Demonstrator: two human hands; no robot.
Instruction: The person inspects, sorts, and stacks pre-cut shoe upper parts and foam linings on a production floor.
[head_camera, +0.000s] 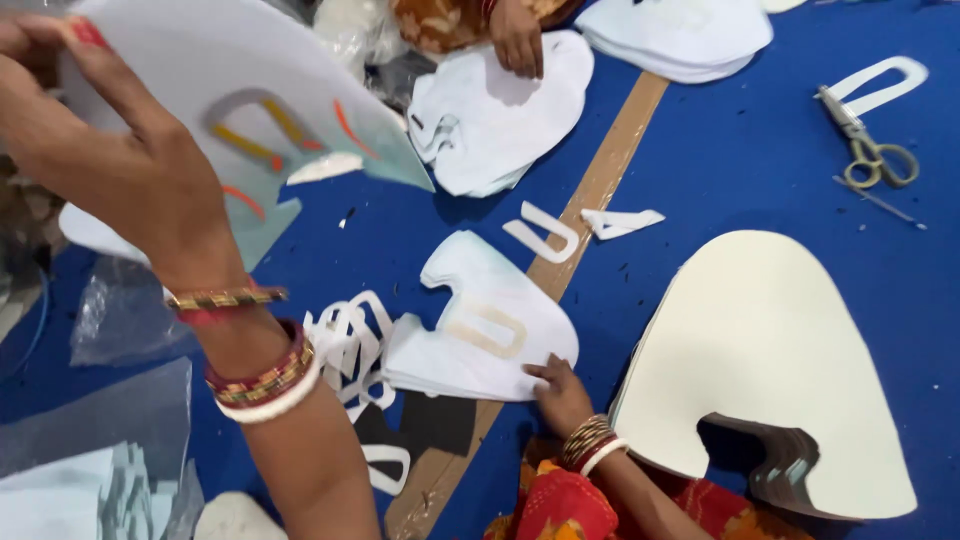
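Up in the upper left of the frame, my left hand (130, 170) is raised, its fingers (85, 35) pinched on a white cut-out sheet (250, 90) with a slot-shaped opening and orange marks showing through. Low in the middle, my right hand (560, 395) rests with fingers flat on the edge of a stack of white shaped pieces (480, 320), gripping nothing. Just left of that stack lie loose white loop offcuts (350, 345). A large cream template (770, 350) sits at lower right. Scissors (865, 145) lie at upper right on the blue surface (760, 160). Another person's hand (518, 38) presses a second white pile (500, 115) at top centre.
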